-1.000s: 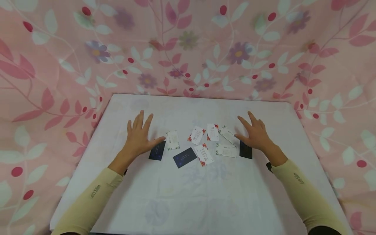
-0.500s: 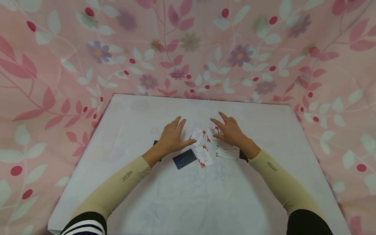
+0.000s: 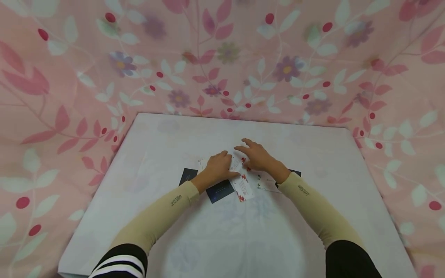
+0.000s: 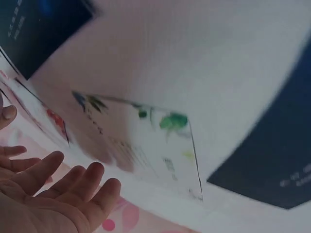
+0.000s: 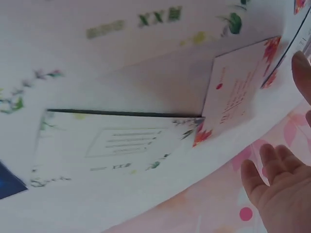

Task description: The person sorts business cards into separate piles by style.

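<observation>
My left hand hovers over the card cluster, its thumb close to a red-flowered white business card and a dark blue card. In the left wrist view the fingers are loosely bent with nothing held, near a white card with green leaves. Close by on the right, my right hand reaches over more cards, fingers spread and holding nothing. Another red-flowered card lies between the hands. In the right wrist view a leaf-patterned card touches or overlaps a red-flowered card. Hands and wrists hide several cards.
At the left lies a dark card; a leaf-patterned white card and a mostly hidden dark card are under the right wrist. The white-covered table meets a pink floral curtain at the back and sides.
Both hands have moved inward from either side of the cards and are now near each other over the middle. The cards show no clear shift on the table.
</observation>
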`<state>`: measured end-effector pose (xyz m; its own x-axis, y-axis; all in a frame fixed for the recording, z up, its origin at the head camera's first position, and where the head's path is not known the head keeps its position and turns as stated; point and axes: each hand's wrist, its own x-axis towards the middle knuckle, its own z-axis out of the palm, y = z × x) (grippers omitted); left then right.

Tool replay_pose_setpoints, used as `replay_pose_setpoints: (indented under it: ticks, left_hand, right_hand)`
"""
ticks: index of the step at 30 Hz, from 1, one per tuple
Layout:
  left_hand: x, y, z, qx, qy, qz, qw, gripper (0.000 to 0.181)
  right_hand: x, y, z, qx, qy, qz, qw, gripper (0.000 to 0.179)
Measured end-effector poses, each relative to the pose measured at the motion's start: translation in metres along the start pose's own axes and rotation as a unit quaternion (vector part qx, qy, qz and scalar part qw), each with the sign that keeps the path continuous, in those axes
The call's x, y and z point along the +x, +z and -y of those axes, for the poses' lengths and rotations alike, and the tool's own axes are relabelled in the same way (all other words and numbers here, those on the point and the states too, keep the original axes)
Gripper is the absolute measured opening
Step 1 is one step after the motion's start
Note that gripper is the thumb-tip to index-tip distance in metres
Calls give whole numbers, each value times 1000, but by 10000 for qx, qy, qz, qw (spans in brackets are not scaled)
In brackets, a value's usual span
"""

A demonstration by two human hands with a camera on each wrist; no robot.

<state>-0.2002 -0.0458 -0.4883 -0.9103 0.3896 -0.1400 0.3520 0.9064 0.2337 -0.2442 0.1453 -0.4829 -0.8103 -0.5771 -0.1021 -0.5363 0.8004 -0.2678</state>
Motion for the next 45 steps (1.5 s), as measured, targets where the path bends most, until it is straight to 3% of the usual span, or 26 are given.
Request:
replay_pose_setpoints:
  ticks: [5, 10, 13, 19, 26, 30, 38, 41, 45]
  left_hand:
    - [3, 4, -1, 263, -322, 119, 9991, 77]
    - [2, 3, 0, 149, -318, 205, 9992, 74]
    - [3, 2, 1, 37, -269, 175, 9995, 70]
    - [4, 1, 6, -76, -110, 97, 9999, 68]
    - [11, 5, 14, -141, -30, 194, 9997, 59]
    - [15, 6, 19, -110, 179, 302, 9993, 58]
    - [12, -8, 37, -1376, 531, 323, 9885, 63]
    - [12, -10, 44, -1559, 535, 243, 9860, 69]
    - [11, -9, 54, -1670, 446, 70, 9849, 72]
  right_hand:
    - [12, -2, 9, -35, 151, 490, 9987, 70]
    - [20, -4, 15, -65, 65, 1055, 9944, 69]
    - [23, -6, 16, -129, 26, 1146, 9933, 62]
    - [26, -9, 12, -123, 144, 1049, 9943, 51]
    - [22, -5, 6, -25, 3, 828, 9966, 54]
    - [18, 4, 4, 58, -67, 653, 9978, 54]
    - [12, 4, 4, 868, 9, 331, 9957, 55]
    - [11, 4, 6, 1175, 181, 298, 9925, 55]
    - [8, 7, 8, 1094, 119, 156, 9938, 66]
